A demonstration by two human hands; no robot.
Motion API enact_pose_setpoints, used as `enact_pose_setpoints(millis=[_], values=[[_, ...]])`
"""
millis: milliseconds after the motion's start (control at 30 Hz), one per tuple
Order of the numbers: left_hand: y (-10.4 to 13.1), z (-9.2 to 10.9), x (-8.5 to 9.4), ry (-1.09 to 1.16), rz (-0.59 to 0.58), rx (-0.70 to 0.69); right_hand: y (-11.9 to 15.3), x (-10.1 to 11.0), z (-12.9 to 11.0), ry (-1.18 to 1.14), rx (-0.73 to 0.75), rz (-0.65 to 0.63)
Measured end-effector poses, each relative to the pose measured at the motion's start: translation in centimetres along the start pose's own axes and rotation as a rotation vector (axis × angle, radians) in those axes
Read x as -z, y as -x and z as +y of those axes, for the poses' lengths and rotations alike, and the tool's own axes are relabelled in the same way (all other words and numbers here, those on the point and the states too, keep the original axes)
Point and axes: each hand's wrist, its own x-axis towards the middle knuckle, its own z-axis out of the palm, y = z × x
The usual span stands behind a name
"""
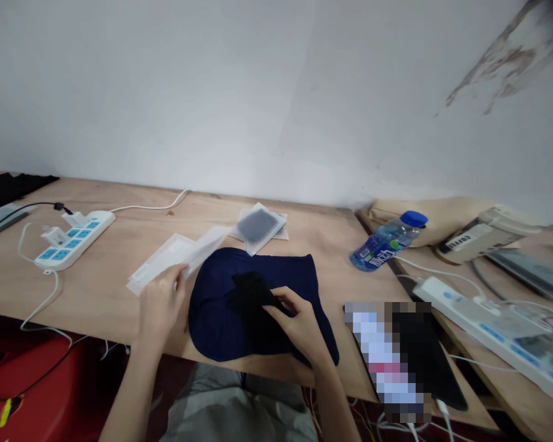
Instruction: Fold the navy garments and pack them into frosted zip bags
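A dark blue cloth (212, 307) lies spread at the table's front edge, with a bunched black cloth (253, 307) on top of it. My right hand (297, 316) pinches the black cloth between thumb and fingers. My left hand (163, 301) is closed on a translucent plastic sleeve (207, 245), left of the blue cloth. Beneath and beside that sleeve lie more translucent sleeves (159, 264). Behind the blue cloth, a sleeve with a dark item inside (258, 227) rests on another one.
Left on the table is a power strip (74, 239) with chargers and cables. A blue-capped bottle (382, 245), a coffee cup (482, 236), phones (424, 350) and another power strip (493, 331) are at the right. A red stool (32, 393) stands at lower left.
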Motion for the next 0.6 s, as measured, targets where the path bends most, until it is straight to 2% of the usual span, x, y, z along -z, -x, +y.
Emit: enact_pose_setpoints(millis=[100, 200, 367, 600], values=[[1.0, 2.3, -1.7, 0.202, -0.004, -0.199, 0.2, 0.9, -0.2, -0.158, -0.049, -0.040], [1.9, 3.9, -3.2, 0.322, -0.030, -0.314, 0.5, 1.5, 0.0, -0.326, -0.120, -0.030], [3.2, 5.3, -4.2, 0.402, -0.043, -0.364, 0.8, 1.0, 0.6, -0.493, -0.230, -0.099], [4.4, 5.4, -5.4, 0.404, -0.077, -0.429, 0.6, -0.2, 1.6, -0.501, -0.419, -0.087]])
